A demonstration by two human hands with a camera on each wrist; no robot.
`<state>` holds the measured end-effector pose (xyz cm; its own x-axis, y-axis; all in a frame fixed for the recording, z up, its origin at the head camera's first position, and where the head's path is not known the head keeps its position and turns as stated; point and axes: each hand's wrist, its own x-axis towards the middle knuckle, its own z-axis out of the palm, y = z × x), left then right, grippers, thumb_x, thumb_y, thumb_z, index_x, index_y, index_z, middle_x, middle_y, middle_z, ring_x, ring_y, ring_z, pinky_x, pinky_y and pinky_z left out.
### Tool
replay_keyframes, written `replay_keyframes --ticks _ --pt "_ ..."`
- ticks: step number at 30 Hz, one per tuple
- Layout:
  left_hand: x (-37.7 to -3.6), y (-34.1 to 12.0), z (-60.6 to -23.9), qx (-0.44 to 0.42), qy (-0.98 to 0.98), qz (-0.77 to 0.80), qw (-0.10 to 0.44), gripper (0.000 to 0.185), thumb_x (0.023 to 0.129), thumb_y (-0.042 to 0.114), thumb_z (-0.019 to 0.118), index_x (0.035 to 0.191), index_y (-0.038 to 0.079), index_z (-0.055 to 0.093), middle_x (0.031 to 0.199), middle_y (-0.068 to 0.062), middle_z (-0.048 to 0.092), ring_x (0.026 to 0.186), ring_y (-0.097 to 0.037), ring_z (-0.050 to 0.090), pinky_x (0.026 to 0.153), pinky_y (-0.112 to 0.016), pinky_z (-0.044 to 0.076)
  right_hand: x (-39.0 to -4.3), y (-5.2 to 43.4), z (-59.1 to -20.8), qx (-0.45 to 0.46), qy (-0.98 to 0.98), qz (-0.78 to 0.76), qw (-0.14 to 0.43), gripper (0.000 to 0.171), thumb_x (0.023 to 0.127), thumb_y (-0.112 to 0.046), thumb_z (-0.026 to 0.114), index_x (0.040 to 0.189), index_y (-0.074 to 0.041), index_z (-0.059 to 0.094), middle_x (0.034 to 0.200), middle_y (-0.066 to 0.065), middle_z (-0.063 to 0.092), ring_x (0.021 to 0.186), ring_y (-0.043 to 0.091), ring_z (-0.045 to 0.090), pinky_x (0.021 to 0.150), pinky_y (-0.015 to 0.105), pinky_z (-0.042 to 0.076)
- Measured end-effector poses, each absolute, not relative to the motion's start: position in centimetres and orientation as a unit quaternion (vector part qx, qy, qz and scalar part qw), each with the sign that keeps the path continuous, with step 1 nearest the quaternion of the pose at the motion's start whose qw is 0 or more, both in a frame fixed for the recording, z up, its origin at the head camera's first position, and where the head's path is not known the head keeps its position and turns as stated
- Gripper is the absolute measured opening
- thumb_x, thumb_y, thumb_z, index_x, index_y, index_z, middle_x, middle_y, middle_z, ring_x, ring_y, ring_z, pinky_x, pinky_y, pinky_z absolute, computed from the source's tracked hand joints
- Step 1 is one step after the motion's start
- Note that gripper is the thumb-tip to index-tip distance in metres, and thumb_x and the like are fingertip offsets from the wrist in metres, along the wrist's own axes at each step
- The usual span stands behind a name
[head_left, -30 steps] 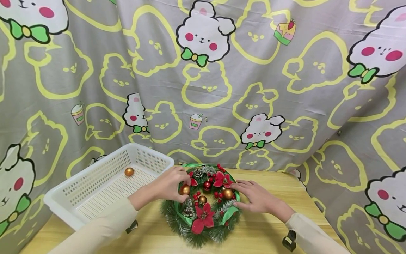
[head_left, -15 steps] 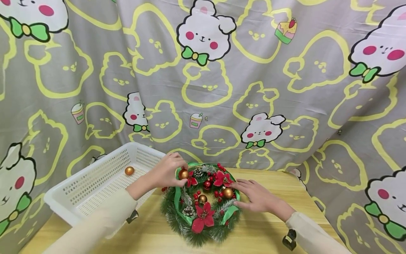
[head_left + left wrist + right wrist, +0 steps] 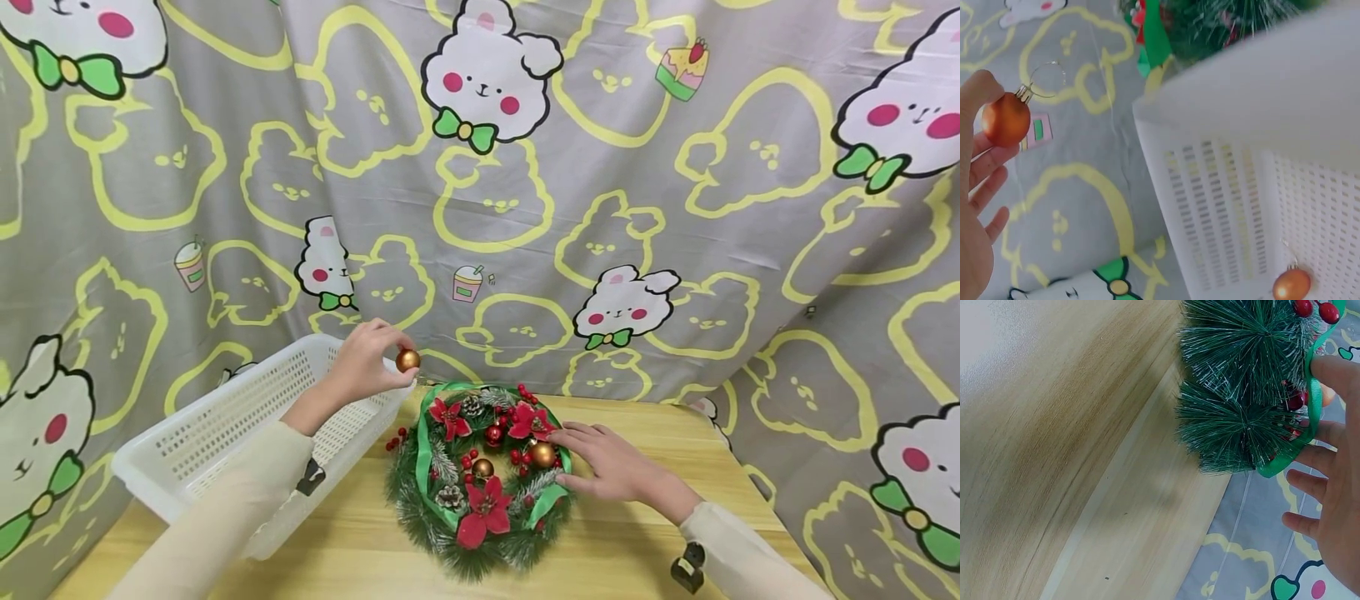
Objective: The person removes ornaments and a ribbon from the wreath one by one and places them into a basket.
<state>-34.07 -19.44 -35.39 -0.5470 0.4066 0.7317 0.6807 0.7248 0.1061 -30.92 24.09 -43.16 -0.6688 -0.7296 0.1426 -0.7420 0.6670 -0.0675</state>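
Observation:
My left hand [image 3: 366, 365] pinches a copper-coloured Christmas bauble [image 3: 407, 360] between thumb and fingers, above the far right rim of the white basket [image 3: 217, 417]. In the left wrist view the bauble [image 3: 1007, 120] shows a metal cap and a thin hanging loop. My right hand [image 3: 615, 467] touches the right edge of a green Christmas wreath [image 3: 427, 533], its fingers extended over the green ribbon [image 3: 1315, 403]. Red poinsettias, pine cones, red berries and more baubles, such as a gold one [image 3: 543, 454], decorate the wreath.
A second copper bauble [image 3: 1291, 284] lies inside the basket, hidden by my left arm in the head view. The perforated basket stands left of the wreath on a wooden table [image 3: 637, 550]. A patterned curtain [image 3: 510, 217] hangs behind and at both sides.
My left hand has lifted the bauble off the wreath's left side and carried it up and left to the basket's rim. The right hand has stayed at the wreath.

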Motion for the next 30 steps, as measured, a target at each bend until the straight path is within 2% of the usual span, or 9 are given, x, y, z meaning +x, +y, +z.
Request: replay_keyframes --ticks 7,20,25,30 --pt "-35.2 -21.4 -35.4 -0.280 -0.858 -0.196 0.384 0.025 0.074 0.024 0.084 0.092 0.010 0.075 0.087 -0.004 0.074 0.090 -0.025 0.059 0.080 -0.047 0.047 -30.8 24.0 -42.9 0.403 -0.912 0.062 0.048 0.066 0.100 -0.057 0.054 0.149 -0.013 0.052 0.152 0.010 0.054 0.143 0.038 0.046 0.111 0.064 0.038" --pt "-37.2 -25.7 -36.7 -0.233 -0.858 -0.168 0.426 0.025 0.073 0.022 0.085 0.087 0.005 0.073 0.085 -0.010 0.073 0.080 -0.030 0.057 0.073 -0.046 0.044 -30.7 23.9 -42.9 0.391 -0.917 0.067 0.037 0.067 0.100 -0.059 0.052 0.149 -0.014 0.052 0.153 0.011 0.053 0.144 0.036 0.046 0.111 0.064 0.037" --pt "-37.5 -27.4 -37.9 -0.213 -0.869 -0.161 0.417 0.026 0.074 0.021 0.086 0.087 0.004 0.072 0.087 -0.012 0.073 0.085 -0.035 0.060 0.075 -0.050 0.046 -30.6 23.9 -42.8 0.393 -0.917 0.065 0.039 0.066 0.100 -0.059 0.053 0.149 -0.014 0.052 0.153 0.011 0.053 0.144 0.036 0.046 0.111 0.064 0.037" --pt "-37.4 -28.6 -39.2 -0.183 -0.896 -0.147 0.377 0.025 0.076 0.020 0.085 0.089 0.004 0.072 0.085 -0.011 0.072 0.086 -0.035 0.059 0.073 -0.049 0.046 -30.6 24.0 -42.8 0.395 -0.916 0.062 0.043 0.066 0.100 -0.058 0.053 0.149 -0.014 0.052 0.152 0.010 0.053 0.143 0.036 0.046 0.111 0.063 0.038"
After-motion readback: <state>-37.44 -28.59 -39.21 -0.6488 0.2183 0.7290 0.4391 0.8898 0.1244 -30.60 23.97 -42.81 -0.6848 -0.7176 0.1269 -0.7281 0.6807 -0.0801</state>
